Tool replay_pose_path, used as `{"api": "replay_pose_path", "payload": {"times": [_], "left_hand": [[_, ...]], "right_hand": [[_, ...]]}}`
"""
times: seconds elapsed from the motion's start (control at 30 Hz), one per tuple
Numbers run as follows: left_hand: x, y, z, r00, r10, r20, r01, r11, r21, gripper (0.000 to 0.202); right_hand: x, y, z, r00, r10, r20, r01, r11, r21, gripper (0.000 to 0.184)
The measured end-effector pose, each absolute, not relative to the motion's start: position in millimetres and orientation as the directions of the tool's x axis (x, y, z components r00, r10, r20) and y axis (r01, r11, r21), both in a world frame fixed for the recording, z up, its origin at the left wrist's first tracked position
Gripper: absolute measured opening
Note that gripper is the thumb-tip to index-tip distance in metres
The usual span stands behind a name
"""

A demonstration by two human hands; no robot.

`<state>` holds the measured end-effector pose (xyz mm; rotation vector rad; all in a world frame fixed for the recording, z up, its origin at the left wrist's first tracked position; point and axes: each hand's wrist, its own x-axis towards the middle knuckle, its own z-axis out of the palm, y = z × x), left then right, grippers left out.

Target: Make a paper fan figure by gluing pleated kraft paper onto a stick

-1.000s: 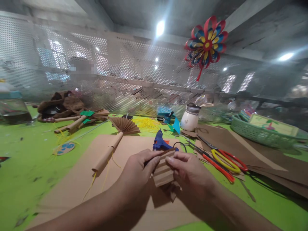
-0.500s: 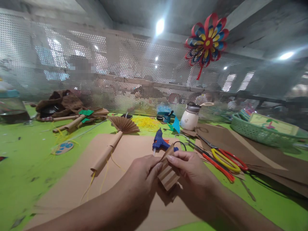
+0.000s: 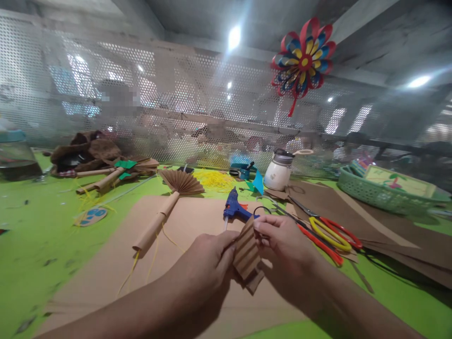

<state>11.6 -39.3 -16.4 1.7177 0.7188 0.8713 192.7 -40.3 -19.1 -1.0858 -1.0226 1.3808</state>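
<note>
A small piece of brown paper folded in pleats (image 3: 246,252) is held up between my two hands, over a large brown paper sheet (image 3: 197,301). My left hand (image 3: 213,256) pinches its left edge between thumb and fingers. The thumb and fingers of my right hand (image 3: 282,235) are closed at its upper right corner. Just beyond lies a blue glue gun (image 3: 233,207), partly behind the pleated paper. To the left rests a rolled brown paper tube (image 3: 157,221) with a pleated fan (image 3: 180,181) at its top and yellow strings hanging from it.
Red-handled scissors (image 3: 342,235) and yellow-handled ones (image 3: 328,233) lie on brown sheets at right, near a green basket (image 3: 384,193). A white jar (image 3: 278,172), yellow shreds (image 3: 213,179) and paper figures (image 3: 113,176) stand or lie farther back. A perforated screen (image 3: 197,94) rises behind.
My right hand has shifted slightly up and right along the pleated paper's edge, uncovering more of its face. The paper is tilted more toward me. My left hand stays nearly in place.
</note>
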Motion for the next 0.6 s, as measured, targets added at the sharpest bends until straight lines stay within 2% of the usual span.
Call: {"api": "replay_pose_path", "payload": {"times": [0.13, 0.23, 0.3, 0.4, 0.5, 0.6], "left_hand": [[26, -41, -22, 0.561, 0.815, 0.145, -0.122, -0.092, 0.988, 0.025], [34, -41, -23, 0.581, 0.803, 0.132, -0.249, 0.02, 0.968, 0.026], [34, -39, -22, 0.588, 0.8, 0.119, -0.253, 0.043, 0.966, 0.026], [27, -37, -19, 0.58, 0.803, 0.138, -0.114, -0.088, 0.99, 0.026], [16, -36, -15, 0.596, 0.776, 0.205, 0.048, -0.29, 0.956, 0.023], [6, -35, -10, 0.6, 0.764, 0.239, 0.125, -0.384, 0.915, 0.022]], "right_hand": [[193, -41, -14, -0.052, 0.999, 0.013, -0.163, 0.004, -0.987, 0.027], [189, -44, -12, -0.155, 0.988, 0.008, -0.066, -0.002, -0.998, 0.031], [186, -47, -12, -0.208, 0.978, 0.007, -0.064, -0.006, -0.998, 0.03], [180, -51, -15, -0.245, 0.97, 0.011, -0.147, -0.026, -0.989, 0.028], [179, -52, -18, -0.236, 0.972, -0.009, -0.248, -0.069, -0.966, 0.027], [181, -50, -20, -0.228, 0.973, -0.025, -0.212, -0.075, -0.975, 0.026]]}}
